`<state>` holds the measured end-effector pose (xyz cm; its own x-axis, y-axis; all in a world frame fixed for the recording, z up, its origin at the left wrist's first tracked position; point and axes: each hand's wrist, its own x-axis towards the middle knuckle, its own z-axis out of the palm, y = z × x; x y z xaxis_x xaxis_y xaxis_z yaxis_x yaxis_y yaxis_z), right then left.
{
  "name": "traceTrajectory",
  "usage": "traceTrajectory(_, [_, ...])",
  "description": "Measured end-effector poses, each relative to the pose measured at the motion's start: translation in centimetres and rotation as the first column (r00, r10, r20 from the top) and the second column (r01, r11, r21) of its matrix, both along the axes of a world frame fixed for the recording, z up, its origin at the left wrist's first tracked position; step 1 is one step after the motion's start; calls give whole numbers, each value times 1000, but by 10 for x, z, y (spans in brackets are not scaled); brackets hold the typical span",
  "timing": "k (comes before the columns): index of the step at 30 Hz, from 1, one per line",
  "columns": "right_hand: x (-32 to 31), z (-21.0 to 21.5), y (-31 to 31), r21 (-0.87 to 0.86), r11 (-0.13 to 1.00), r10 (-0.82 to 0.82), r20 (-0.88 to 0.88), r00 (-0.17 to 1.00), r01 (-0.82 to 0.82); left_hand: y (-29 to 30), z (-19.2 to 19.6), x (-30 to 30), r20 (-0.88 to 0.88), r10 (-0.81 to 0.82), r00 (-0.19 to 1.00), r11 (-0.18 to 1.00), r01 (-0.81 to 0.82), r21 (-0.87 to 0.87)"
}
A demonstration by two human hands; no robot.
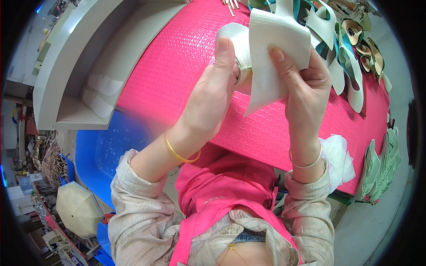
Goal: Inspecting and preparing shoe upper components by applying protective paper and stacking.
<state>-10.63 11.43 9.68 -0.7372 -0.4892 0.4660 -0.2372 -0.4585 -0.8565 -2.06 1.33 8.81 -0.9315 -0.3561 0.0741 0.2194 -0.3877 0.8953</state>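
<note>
My left hand (212,95) grips a white shoe part (235,40), its thumb lying up along the side. My right hand (306,84) pinches a white textured sheet (273,48) that wraps over the front of that part, thumb pressed on the sheet's face. Both hands are raised above a pink textured table cover (173,66). The lower end of the shoe part is hidden between my hands.
Several white and teal shoe uppers (346,62) lie at the far right of the table. Pale green pieces (381,168) are stacked at the right edge. A grey shelf (88,57) with white pieces stands left. A blue bin (95,155) sits below it.
</note>
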Motion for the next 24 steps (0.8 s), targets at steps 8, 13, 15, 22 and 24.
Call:
traceTrajectory(8, [-3,1,-2,20,1000,15,35,999,-16,6,3,1,-11,-4,1000,998,3,-57])
traceTrajectory(13, [-6,5,-4,32,999,10,39,999,-11,2,-3,0,57,40,998,956,-21,-292])
traceTrajectory(15, [-13,8,-3,139,990,0,6,1000,0,2,-3,-7,39,77,996,958,-63,-280])
traceTrajectory(22, [-17,-10,18,204,971,-132,11,991,127,-9,19,-48,-63,163,985,977,-170,-126])
traceTrajectory(24, [-10,-13,20,233,967,-116,46,992,103,-14,27,-57,-32,156,987,983,-158,-96])
